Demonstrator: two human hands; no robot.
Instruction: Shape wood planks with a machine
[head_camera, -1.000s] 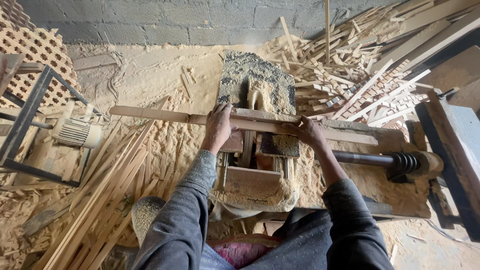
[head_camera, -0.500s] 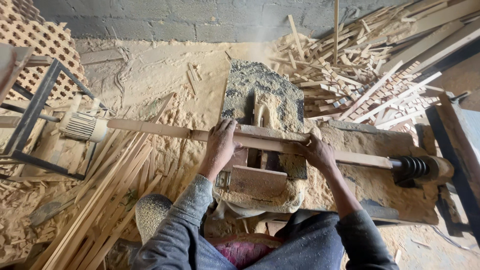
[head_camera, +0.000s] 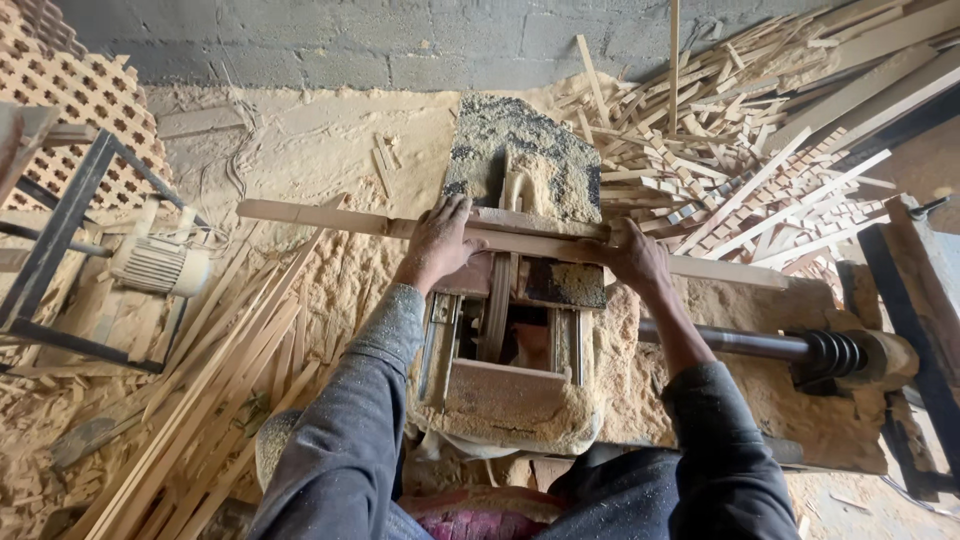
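We press a long pale wooden strip (head_camera: 520, 240) flat across the sawdust-caked cutting machine (head_camera: 515, 330), the landmark here. Our left hand (head_camera: 437, 242) lies palm-down on the strip at the machine's left edge, fingers spread and pressing rather than wrapped; our right hand (head_camera: 632, 256) clasps it at the machine's right edge. The strip juts well past the machine on both sides. Risks as we judge them: both hands sit close to the open slot in the machine's middle, so a slip on loose dust could carry fingers inward. The overhanging left end could catch the bundle of thin wooden slats (head_camera: 200, 400) left of the machine and twist the strip.
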